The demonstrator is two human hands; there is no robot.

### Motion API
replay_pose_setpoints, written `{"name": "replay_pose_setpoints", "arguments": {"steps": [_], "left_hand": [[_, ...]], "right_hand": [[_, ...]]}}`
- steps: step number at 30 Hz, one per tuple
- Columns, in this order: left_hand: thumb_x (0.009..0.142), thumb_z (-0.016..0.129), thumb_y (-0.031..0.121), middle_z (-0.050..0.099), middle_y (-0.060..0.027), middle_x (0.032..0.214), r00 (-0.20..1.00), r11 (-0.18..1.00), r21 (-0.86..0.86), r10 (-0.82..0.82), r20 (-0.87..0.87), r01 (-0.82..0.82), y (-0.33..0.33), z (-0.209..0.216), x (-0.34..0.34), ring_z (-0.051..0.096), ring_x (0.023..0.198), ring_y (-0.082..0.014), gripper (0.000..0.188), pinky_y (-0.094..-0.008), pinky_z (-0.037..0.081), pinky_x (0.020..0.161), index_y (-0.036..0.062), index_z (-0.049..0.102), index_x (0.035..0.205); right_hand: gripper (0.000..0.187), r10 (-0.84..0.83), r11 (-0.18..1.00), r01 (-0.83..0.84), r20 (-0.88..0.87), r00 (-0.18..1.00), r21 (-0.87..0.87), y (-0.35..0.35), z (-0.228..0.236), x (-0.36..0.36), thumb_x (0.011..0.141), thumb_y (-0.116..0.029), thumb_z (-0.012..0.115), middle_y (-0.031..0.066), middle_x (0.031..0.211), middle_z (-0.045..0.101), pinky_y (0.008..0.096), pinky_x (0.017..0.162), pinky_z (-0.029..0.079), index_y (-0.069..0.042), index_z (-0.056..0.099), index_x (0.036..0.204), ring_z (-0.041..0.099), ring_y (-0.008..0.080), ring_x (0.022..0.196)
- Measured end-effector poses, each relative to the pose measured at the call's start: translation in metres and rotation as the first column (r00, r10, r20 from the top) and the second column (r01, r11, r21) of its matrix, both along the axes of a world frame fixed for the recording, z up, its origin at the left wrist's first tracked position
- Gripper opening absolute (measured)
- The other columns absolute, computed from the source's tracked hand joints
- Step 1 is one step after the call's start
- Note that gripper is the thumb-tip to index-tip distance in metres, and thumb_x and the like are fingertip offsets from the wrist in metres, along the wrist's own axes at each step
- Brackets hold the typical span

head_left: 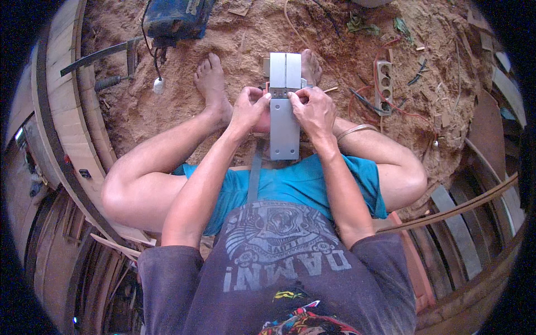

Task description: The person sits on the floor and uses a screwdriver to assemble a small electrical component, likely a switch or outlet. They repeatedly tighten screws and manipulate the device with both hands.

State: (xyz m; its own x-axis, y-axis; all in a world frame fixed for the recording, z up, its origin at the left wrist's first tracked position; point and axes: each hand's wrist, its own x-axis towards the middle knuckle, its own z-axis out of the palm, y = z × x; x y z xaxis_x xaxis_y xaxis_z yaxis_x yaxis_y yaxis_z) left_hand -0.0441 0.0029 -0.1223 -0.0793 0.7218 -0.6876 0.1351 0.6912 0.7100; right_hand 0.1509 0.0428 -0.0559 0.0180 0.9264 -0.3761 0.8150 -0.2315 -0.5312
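An electric planer (285, 134) lies sole up between my legs, its flat grey metal plates facing me. A lengthwise groove runs down its far plate (285, 71). Between the plates is the dark cutter gap (283, 94). My left hand (249, 109) has thumb and forefinger pinched at the left end of this gap, beside a bit of orange. From the other side, my right hand (314, 110) pinches at the gap's right end. Whether a small part sits between the fingertips is too fine to see.
Sawdust covers the ground around my bare feet. A power strip (383, 86) with red and dark wires lies at the right. At the far left are a blue machine (176, 19) and a white bulb-like piece (158, 85) on a cord. Boards (75, 111) line the left side.
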Motion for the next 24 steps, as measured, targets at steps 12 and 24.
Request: {"name": "replay_pose_setpoints", "arguments": {"steps": [12,24], "left_hand": [[0.1,0.078,0.027,0.072,-0.0087,0.108,0.999,0.999,0.035,-0.008,0.032,0.007,-0.001,-0.003,-0.002,0.067,0.098,-0.0137,0.039,-0.0301,0.056,0.089,-0.0026,0.064,0.121],[0.097,0.082,0.029,0.074,-0.0122,0.112,1.0,1.0,-0.008,-0.014,0.007,0.014,0.002,-0.001,-0.004,0.069,0.104,-0.0176,0.043,-0.0328,0.056,0.094,-0.003,0.065,0.121]], "right_hand": [[0.025,-0.025,0.998,0.031,-0.09,0.996,0.063,-0.005,-0.009,0.007,0.09,-0.029,0.081,0.016,0.09,0.075,0.042,0.076,0.059,-0.005,0.083,0.093,0.074,0.0312,0.081],[0.024,-0.029,0.996,0.036,-0.089,0.996,0.078,-0.005,-0.016,0.005,0.088,-0.029,0.082,0.0149,0.087,0.075,0.0415,0.074,0.059,-0.005,0.082,0.09,0.074,0.0294,0.078]]}}
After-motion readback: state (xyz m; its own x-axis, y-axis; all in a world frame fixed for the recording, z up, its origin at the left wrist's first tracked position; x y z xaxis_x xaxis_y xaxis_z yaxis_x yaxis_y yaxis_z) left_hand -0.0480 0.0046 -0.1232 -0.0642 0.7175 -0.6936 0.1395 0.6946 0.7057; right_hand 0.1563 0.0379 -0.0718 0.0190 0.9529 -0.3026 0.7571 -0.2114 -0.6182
